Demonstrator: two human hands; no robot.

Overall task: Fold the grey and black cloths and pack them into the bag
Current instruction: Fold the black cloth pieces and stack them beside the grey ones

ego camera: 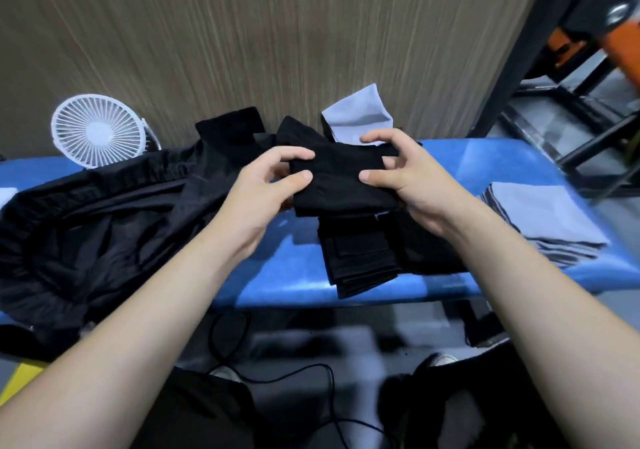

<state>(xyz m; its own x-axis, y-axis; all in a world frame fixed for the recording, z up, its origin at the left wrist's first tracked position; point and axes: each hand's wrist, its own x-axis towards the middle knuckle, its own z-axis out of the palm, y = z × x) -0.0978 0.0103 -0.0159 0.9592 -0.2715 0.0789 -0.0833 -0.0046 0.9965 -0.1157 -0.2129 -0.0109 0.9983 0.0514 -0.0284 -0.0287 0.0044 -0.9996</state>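
A small folded black cloth (337,182) is held just above the blue table (485,158), at its middle. My left hand (266,185) pinches its left edge and my right hand (412,175) grips its right edge. Below it lies a stack of folded black cloths (360,258) near the table's front edge. A stack of folded grey cloths (543,220) rests at the right. A large black bag (90,234) lies slumped over the table's left side. One loose grey cloth (356,116) and more black cloths (232,130) lie at the back by the wall.
A white desk fan (97,130) stands at the back left against the wood-grain wall. Black metal frames (571,130) are on the right beyond the table's end. Black cables (277,376) run over the floor by my feet.
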